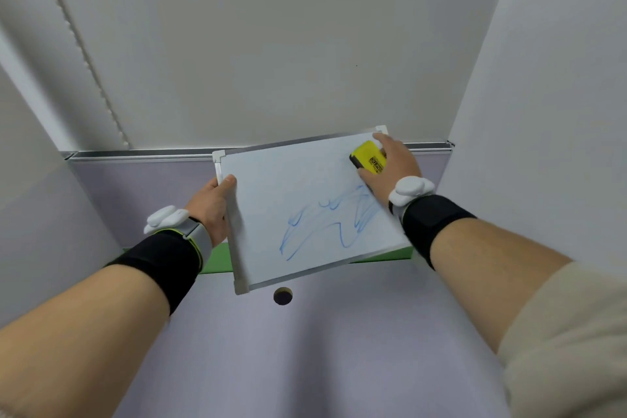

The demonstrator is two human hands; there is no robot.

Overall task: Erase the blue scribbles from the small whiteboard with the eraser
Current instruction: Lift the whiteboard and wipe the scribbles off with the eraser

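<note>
The small whiteboard with a silver frame is held tilted above the desk. Smeared blue scribbles cover its lower middle and right part; its upper part is white. My left hand grips the board's left edge, thumb on the front. My right hand holds the yellow and black eraser flat against the board near its far right corner, just above the scribbles. Both wrists wear black bands with white trackers.
A pale lilac desk lies below, with a round cable hole just under the board's near edge. A green strip shows behind the board. White partition walls close in at the back and on both sides.
</note>
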